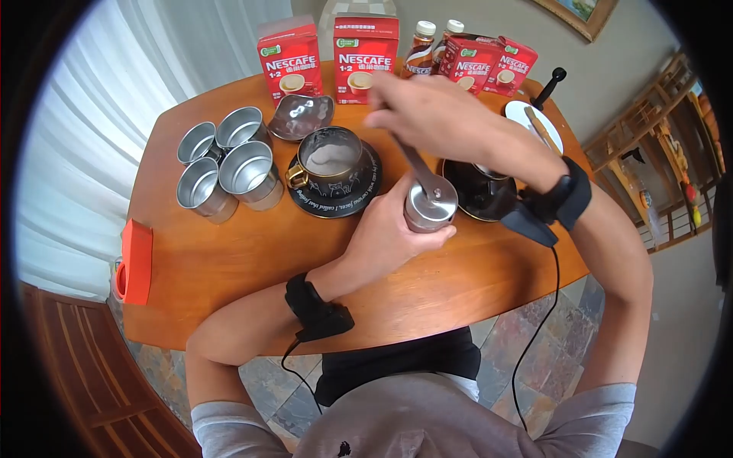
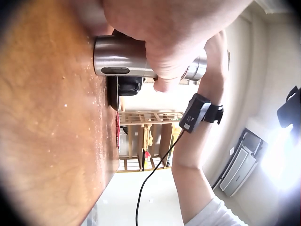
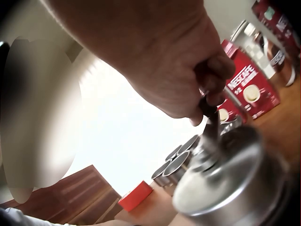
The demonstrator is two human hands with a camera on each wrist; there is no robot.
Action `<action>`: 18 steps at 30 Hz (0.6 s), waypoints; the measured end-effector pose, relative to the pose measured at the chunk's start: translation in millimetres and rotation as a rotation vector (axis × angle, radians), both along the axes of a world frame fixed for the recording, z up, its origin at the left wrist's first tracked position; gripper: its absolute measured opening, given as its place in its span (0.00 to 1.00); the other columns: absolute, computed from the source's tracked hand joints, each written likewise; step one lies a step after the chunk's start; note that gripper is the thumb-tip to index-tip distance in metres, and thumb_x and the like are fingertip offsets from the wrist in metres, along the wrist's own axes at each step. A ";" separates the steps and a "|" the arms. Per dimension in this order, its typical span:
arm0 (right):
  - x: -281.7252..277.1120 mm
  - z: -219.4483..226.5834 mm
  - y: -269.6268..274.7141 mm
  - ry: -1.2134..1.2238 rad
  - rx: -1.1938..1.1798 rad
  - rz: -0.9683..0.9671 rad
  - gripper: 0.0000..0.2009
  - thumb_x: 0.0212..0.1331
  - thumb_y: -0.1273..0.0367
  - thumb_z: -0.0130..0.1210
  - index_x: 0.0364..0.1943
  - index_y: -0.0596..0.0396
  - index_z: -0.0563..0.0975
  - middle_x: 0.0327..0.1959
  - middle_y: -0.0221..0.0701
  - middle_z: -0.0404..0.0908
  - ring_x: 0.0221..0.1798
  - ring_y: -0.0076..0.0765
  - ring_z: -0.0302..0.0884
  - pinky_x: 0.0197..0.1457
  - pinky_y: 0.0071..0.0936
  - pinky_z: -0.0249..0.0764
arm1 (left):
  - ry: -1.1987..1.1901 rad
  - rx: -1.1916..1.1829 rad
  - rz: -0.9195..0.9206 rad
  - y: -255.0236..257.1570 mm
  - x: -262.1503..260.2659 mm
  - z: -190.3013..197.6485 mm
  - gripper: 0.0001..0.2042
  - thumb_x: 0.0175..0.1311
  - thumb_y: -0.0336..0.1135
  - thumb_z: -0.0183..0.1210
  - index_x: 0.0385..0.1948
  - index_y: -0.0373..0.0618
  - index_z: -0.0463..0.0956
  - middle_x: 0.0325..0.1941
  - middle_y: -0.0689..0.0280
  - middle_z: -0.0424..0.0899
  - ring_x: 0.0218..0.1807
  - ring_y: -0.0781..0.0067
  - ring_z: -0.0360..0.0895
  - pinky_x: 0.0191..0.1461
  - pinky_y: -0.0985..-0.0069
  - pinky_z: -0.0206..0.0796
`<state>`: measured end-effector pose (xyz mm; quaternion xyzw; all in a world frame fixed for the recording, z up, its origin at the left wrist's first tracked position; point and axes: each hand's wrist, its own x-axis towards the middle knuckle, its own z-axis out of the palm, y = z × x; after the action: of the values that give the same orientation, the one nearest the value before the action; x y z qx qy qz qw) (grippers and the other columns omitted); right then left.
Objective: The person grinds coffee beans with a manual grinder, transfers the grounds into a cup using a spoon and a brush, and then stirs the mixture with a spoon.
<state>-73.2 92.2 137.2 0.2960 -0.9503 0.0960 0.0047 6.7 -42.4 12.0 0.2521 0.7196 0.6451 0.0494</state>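
Note:
A stainless steel hand coffee grinder (image 1: 431,208) stands upright over the near middle of the table. My left hand (image 1: 388,227) grips its body, fingers and thumb wrapped around the side; the left wrist view shows the steel body (image 2: 120,57) with its base close to the tabletop. Above it, my right hand (image 1: 439,114) holds the outer end of the crank handle (image 1: 413,164), the knob mostly hidden in curled fingers. Left of the grinder, a dark cup (image 1: 341,182) with a gold handle holds white powder and sits on a lettered black saucer (image 1: 317,204).
Several steel cups (image 1: 252,179) cluster at the left, beside a shiny dark dish (image 1: 301,116). Red Nescafe boxes (image 1: 365,65) and bottles (image 1: 420,53) line the back. A second black saucer (image 1: 458,202) lies behind the grinder. A white plate (image 1: 519,111) sits right; a red object (image 1: 137,259) left.

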 end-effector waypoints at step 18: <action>192.2 15.0 35.4 -0.113 -0.041 0.088 0.12 0.64 0.67 0.65 0.42 0.55 0.73 0.32 0.40 0.83 0.30 0.46 0.83 0.31 0.42 0.76 | 0.027 0.015 -0.009 1.4 -0.6 -5.7 0.22 0.56 0.34 0.77 0.49 0.43 0.75 0.42 0.62 0.86 0.45 0.70 0.83 0.52 0.70 0.75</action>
<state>118.9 127.6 152.2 0.3317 -0.9329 0.1324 -0.0473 6.1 -41.0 6.3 0.2646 0.7142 0.6468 0.0406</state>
